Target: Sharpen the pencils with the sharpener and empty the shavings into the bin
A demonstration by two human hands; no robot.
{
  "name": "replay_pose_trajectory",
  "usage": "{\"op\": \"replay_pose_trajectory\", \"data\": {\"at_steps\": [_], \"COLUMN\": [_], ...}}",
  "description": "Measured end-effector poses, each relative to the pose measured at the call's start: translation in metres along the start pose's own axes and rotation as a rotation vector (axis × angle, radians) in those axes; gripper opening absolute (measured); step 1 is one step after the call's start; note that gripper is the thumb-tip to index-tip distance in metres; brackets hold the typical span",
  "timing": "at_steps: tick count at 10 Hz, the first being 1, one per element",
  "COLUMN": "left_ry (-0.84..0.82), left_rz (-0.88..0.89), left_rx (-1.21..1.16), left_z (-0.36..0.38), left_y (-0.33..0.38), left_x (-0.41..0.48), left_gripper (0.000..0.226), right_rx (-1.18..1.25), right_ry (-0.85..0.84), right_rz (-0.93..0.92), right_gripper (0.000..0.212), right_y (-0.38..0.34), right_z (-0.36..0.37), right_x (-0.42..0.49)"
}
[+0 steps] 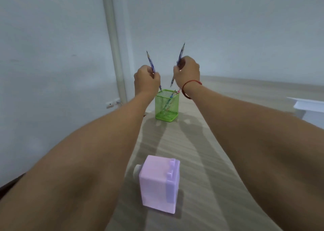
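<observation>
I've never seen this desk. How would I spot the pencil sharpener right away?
Start at the long pale wood-grain table running toward the wall. At its near end, between the person's forearms, stands a boxy pastel-pink plastic sharpener with a lilac panel on one side. Unlike the green wire-mesh pencil holder farther away, it is solid and holds no pencils.

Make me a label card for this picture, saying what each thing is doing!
left hand: grips the left pencil, point up
right hand: grips the right pencil, point up
holder: green mesh, upright, below both hands
spare pencils: leaning inside the holder
sharpener: lilac box, near end of the table, untouched
red string: around the right wrist
white thing: at the right edge, cannot tell what it is
</observation>
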State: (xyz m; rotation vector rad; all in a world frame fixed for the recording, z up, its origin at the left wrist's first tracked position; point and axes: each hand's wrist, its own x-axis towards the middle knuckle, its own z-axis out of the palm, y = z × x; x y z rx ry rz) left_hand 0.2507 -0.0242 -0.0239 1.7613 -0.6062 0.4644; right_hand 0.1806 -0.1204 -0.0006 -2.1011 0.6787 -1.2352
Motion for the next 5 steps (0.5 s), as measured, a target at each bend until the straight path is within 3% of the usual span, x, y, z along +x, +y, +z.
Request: {"op": "replay_pose_trajectory", "data": {"at_steps": [2,3,4,5], "left_ry": [-0.265,-0.309,-0.315,-0.305], "left_rz": [-0.148,-0.191,-0.156,-0.092], "left_rx": [0.314,0.370,0.387,0.356], "left_z": [0.016,-0.003,-0.026,-0.053], "left_y": [-0.025,-0.004,0.026,0.062], "left_x": [-0.002,0.002,0.001,-0.013], "left_gripper": [0.022,0.030,0.031,0.047], "right_rx": [-0.171,-0.224,-0.244,-0.278], "right_ry": [-0.258,-0.311,-0.315,-0.292], "right_rz": [0.098,0.125,0.132,0.116], "right_gripper": [0.027,0.025,0.030,0.034], "right_y": [0.025,0.012,-0.012,-0.044], "right_z": [0.014,-0.009,-0.046,-0.090], "right_x": [-0.005,-0.011,-0.020,-0.039]}}
